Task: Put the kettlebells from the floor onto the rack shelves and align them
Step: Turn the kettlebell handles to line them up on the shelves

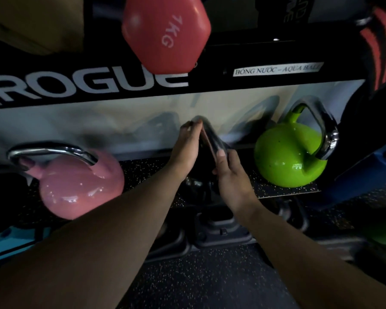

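Rack (87,90): one, its black rail running from 9 o'clock to 3 o'clock; the speckled shelf (276,190) under it is the landing place, and its front lip sits close to your wrists. If you set the load short of that lip, I judge it could tip back toward you.

Pink kettlebell (80,186): one, at 8 o'clock, leaning with its steel handle to the left. It looks out of line; crowd it and the two bodies may knock.

Green kettlebell (288,155): one on the shelf at 3 o'clock, handle tilted right. A second green shape shows dimly at 4 o'clock lower down; you cannot tell what it is.

Red dumbbell (165,32): one, at 12 o'clock, overhanging the rail above your hands. Lift too high and you may bump it loose.

Dark kettlebell (201,186): one, at centre between pink and green, its body in shadow at the shelf front; whether it rests fully on the shelf is unclear.

Handle (210,139): one, steel, upright and slick-looking; a slip here would drop the weight.

Left hand (187,148): one, fingers curled over the top of the handle.

Right hand (230,172): one, gripping the handle's lower side, thumb up.
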{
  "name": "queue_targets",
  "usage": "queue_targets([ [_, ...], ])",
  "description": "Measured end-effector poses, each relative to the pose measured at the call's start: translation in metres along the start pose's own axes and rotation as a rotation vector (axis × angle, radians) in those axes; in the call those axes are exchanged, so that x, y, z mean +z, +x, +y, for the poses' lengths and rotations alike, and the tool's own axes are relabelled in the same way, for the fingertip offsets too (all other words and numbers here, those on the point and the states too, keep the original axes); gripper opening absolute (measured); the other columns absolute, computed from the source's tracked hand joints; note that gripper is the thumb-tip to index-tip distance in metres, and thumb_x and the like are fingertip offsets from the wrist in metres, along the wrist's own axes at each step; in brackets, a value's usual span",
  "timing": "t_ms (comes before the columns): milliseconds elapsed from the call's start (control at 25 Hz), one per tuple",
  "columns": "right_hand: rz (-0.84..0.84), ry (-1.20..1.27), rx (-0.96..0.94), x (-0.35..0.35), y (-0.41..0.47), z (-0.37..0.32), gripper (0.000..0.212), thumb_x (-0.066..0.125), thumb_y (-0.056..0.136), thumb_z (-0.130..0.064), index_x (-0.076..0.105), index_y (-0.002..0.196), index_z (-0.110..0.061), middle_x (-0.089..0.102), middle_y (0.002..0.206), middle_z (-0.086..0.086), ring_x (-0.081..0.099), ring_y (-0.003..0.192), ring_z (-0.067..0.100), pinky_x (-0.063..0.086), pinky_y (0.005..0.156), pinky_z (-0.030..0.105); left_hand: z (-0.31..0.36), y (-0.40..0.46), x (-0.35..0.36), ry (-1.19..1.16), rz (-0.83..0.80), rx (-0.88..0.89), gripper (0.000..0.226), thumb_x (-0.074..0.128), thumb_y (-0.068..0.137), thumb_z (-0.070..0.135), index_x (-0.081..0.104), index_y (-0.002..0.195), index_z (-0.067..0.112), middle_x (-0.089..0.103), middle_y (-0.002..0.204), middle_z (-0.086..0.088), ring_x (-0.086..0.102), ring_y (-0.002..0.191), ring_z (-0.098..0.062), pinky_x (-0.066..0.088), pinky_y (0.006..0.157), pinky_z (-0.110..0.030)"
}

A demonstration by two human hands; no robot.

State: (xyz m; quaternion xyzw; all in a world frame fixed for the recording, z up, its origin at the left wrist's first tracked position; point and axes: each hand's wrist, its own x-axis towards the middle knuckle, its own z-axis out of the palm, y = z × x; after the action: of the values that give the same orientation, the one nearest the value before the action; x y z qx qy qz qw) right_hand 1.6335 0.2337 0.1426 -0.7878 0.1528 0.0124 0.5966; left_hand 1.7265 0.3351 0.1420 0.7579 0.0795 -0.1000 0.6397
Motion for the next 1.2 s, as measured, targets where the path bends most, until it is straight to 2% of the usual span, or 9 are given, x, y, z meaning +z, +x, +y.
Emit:
queue_targets([
  [120,-0.072,0.126,-0.037,-0.003,-0.004,0.003,0.024,0.043,0.098,-0.049,0.054,0.118,-0.041,0.069,0.096,-0.004,0.066,0.086,0.014,0.051,0.078,0.033,-0.007,-0.002,0.001,0.036,-0.093,0.065,0.033,0.032,0.098,0.059,0.047,0.117,0.036,0.057,0.107,0.019,0.053,0.093,0.013,0.038,0.081,-0.019],
  [240,-0.037,0.296,-0.018,0.007,0.001,-0.001,0.039,0.045,0.1,-0.04,0.046,0.138,-0.045,0.066,0.113,-0.009,0.065,0.086,0.002,0.051,0.073,0.019,-0.009,0.003,0.006,0.024,-0.06,0.051,0.059,0.028,0.096,0.063,0.04,0.142,0.029,0.052,0.142,0.001,0.049,0.129,-0.015,0.034,0.109,-0.037],
  [320,-0.024,0.415,0.006,0.02,0.001,-0.005,0.041,0.046,0.101,-0.035,0.045,0.142,-0.041,0.06,0.13,-0.014,0.062,0.101,-0.008,0.05,0.076,0.01,-0.006,0.009,0.005,0.041,-0.062,0.012,0.067,0.027,0.092,0.069,0.041,0.144,0.03,0.049,0.147,-0.004,0.043,0.137,-0.023,0.025,0.116,-0.05],
  [440,-0.01,0.511,0.036,0.035,-0.001,-0.008,0.041,0.045,0.102,-0.032,0.045,0.143,-0.038,0.059,0.136,-0.012,0.057,0.118,0.001,0.048,0.099,0.024,-0.008,0.015,0.002,0.023,-0.075,-0.003,0.071,0.029,0.089,0.072,0.05,0.138,0.025,0.054,0.142,-0.012,0.045,0.135,-0.029,0.021,0.116,-0.059],
  [560,0.046,0.525,0.031,0.038,-0.001,-0.005,0.039,0.038,0.104,-0.034,0.047,0.141,-0.038,0.06,0.134,-0.015,0.057,0.118,-0.003,0.047,0.103,0.027,-0.011,0.015,0.0,0.04,-0.083,0.025,0.067,0.026,0.091,0.071,0.048,0.137,0.028,0.055,0.14,-0.01,0.044,0.135,-0.028,0.019,0.116,-0.059],
  [760,0.066,0.474,0.012,0.039,-0.001,-0.002,0.039,0.033,0.104,-0.04,0.048,0.14,-0.042,0.059,0.137,-0.014,0.054,0.125,0.003,0.041,0.111,0.036,-0.012,0.013,-0.001,0.08,-0.093,0.04,0.074,0.021,0.083,0.077,0.049,0.135,0.033,0.057,0.136,-0.008,0.046,0.133,-0.028,0.019,0.116,-0.059],
  [880,0.082,0.366,-0.018,0.038,-0.001,-0.002,0.04,0.03,0.104,-0.042,0.044,0.142,-0.043,0.056,0.139,-0.013,0.053,0.12,-0.007,0.041,0.105,0.019,-0.013,0.013,-0.001,0.078,-0.076,0.042,0.068,0.022,0.086,0.076,0.046,0.137,0.038,0.055,0.14,-0.004,0.044,0.135,-0.026,0.018,0.116,-0.059],
  [1000,0.044,0.346,-0.028,0.034,0.001,0.0,0.042,0.028,0.104,-0.041,0.041,0.145,-0.04,0.052,0.14,-0.012,0.049,0.106,-0.026,0.041,0.08,-0.002,-0.015,0.012,-0.001,0.08,-0.071,0.038,0.065,0.023,0.085,0.077,0.045,0.136,0.042,0.055,0.141,-0.002,0.045,0.134,-0.024,0.02,0.115,-0.057],
  [1200,-0.004,0.348,-0.015,0.029,-0.001,-0.001,0.042,0.028,0.105,-0.04,0.041,0.145,-0.039,0.053,0.141,-0.008,0.05,0.108,-0.021,0.044,0.071,-0.001,-0.015,0.012,0.0,0.083,-0.064,0.055,0.069,0.023,0.085,0.076,0.045,0.139,0.038,0.054,0.141,-0.002,0.045,0.134,-0.023,0.023,0.116,-0.054],
])
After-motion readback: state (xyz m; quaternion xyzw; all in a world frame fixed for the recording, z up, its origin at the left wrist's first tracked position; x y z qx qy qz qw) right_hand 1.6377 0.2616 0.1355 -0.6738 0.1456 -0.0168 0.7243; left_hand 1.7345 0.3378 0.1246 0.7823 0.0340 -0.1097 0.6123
